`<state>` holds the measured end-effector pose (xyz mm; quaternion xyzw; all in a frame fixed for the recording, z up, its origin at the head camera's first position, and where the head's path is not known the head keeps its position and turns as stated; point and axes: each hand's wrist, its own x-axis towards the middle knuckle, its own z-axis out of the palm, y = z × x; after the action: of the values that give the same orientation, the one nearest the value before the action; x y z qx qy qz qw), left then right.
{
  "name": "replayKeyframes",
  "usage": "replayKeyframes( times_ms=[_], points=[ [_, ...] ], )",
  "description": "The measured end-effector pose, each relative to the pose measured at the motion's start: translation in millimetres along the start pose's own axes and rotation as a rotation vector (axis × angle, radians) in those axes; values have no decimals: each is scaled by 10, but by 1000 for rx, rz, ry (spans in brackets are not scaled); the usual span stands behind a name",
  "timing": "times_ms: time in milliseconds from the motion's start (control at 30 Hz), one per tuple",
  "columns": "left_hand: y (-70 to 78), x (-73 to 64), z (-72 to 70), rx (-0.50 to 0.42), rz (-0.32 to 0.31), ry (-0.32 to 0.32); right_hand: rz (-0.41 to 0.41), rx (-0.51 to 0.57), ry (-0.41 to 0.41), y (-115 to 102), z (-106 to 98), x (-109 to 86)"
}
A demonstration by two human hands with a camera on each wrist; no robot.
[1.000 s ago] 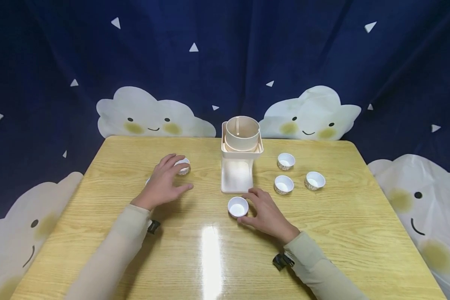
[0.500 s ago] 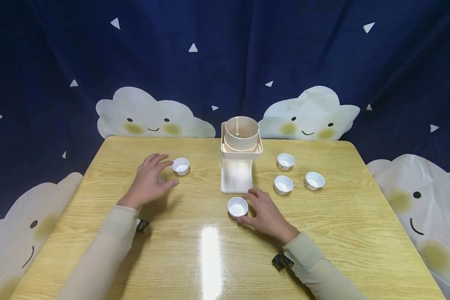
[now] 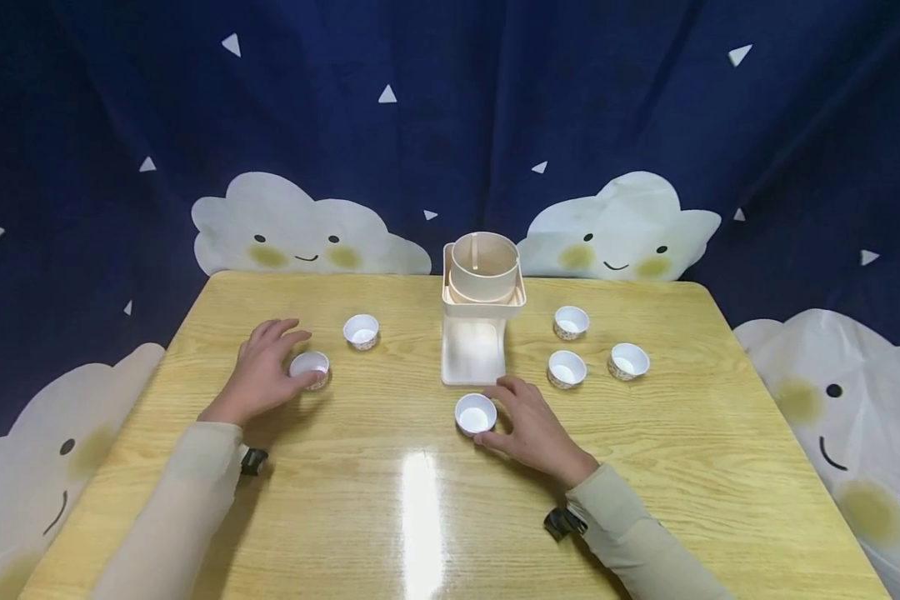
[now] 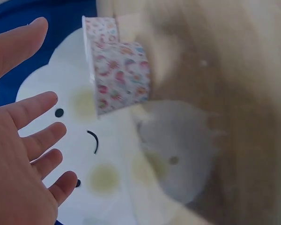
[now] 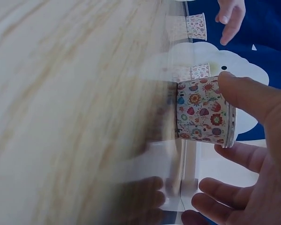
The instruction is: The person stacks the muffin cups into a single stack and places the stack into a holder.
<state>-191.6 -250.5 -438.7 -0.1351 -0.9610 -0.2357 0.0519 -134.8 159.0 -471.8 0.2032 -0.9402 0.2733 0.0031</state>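
My right hand (image 3: 537, 427) pinches a small paper cup (image 3: 476, 412) between thumb and forefinger. It stands upright on the table, white inside, in front of a cream stand. In the right wrist view the floral print of this cup (image 5: 201, 112) shows, with the thumb and forefinger at its rim. My left hand (image 3: 261, 375) hovers over another paper cup (image 3: 309, 362), fingers spread and holding nothing. The left wrist view shows a gap between the hand (image 4: 25, 145) and that floral cup (image 4: 122, 77). A further cup (image 3: 362, 332) stands beyond it.
At the table's back middle is the cream stand (image 3: 473, 362), bearing a round open container (image 3: 484, 271). Right of it stand three paper cups, one at the back (image 3: 572, 322), one nearer (image 3: 567, 369) and one farther right (image 3: 629, 361). A dark blue curtain (image 3: 450, 125) hangs behind.
My left hand has moved left and a little toward me, away from the back left cup to the nearer left cup, which has come into view. The right hand has stayed at its cup.
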Motion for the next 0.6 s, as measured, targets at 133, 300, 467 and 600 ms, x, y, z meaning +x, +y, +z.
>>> replayKeyframes(
  times_ms=[133, 300, 467, 600],
  points=[
    [-92, -86, 30, -1, -16, -5, 6, 5, 3, 15, 22, -17],
    [-169, -133, 61, -7, -42, -6, -1, -1, 14, 16, 14, -32],
    [-201, -129, 98, -8, -61, -9, -15, -13, 23, 28, 4, -29],
    [-215, -118, 127, -3, -68, -11, -25, -19, 28, 34, -4, -26]
  ],
)
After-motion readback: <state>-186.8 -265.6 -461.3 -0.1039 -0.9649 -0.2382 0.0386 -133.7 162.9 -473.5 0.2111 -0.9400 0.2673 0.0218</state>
